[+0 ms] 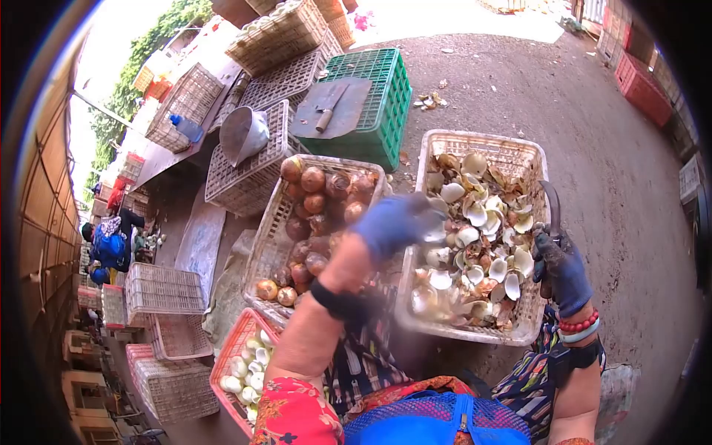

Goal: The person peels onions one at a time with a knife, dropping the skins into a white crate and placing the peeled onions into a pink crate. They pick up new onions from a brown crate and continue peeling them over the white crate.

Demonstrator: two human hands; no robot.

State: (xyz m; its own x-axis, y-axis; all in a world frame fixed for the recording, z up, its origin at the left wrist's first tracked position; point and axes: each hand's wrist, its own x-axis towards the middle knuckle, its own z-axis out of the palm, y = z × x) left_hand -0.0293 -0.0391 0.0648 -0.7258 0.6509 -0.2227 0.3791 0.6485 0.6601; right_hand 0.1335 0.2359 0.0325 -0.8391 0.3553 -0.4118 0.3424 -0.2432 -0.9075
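My right hand [562, 274], in a blue and dark glove, is closed around a sickle-like curved knife [552, 208] at the right edge of a crate of onion scraps [428, 159]. The blade points up and away from me. My left hand [397, 226], also gloved in blue, is smeared by motion between that crate and a crate of unpeeled onions [259, 256]. Whether its fingers hold anything is not visible. Cut onion pieces [475, 215] and brown skins fill the scrap crate. Peeled white onions [248, 371] lie in a red crate [222, 356] at lower left.
Beyond the onions stands a green crate [393, 111] bearing a flat sheet [356, 111] and a wooden-handled knife [326, 119]. A metal bowl [245, 136] rests on a crate beside it. Stacked crates [167, 289] line the left, near another person [111, 245].
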